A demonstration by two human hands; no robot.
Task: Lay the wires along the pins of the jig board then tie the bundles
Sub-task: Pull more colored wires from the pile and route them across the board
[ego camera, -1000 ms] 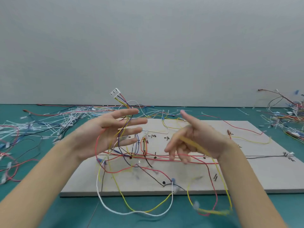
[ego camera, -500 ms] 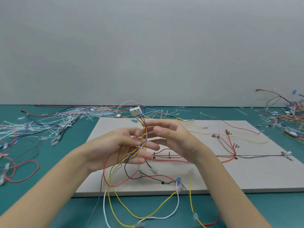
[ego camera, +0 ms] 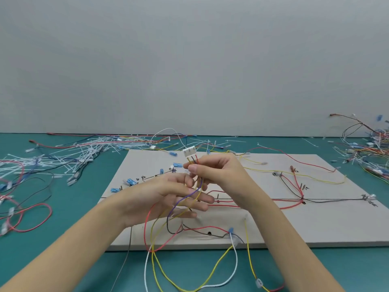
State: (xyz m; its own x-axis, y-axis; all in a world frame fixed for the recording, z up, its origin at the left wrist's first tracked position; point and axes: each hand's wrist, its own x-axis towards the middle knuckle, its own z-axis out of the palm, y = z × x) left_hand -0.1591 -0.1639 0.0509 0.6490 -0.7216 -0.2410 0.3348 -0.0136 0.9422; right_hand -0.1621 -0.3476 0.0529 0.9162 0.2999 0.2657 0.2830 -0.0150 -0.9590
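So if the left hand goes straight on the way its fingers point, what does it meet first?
Probably the right hand: the left hand points right and slightly away, its fingers already among the wires hanging from the connector. Depth is unclear.

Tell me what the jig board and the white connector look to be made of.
Jig board: likely wood or fibreboard with a matte pale beige face; it looks flat and dull, with a visible slab edge and markings on it. White connector, above the right hand: apparently moulded plastic, slightly translucent white and blocky.
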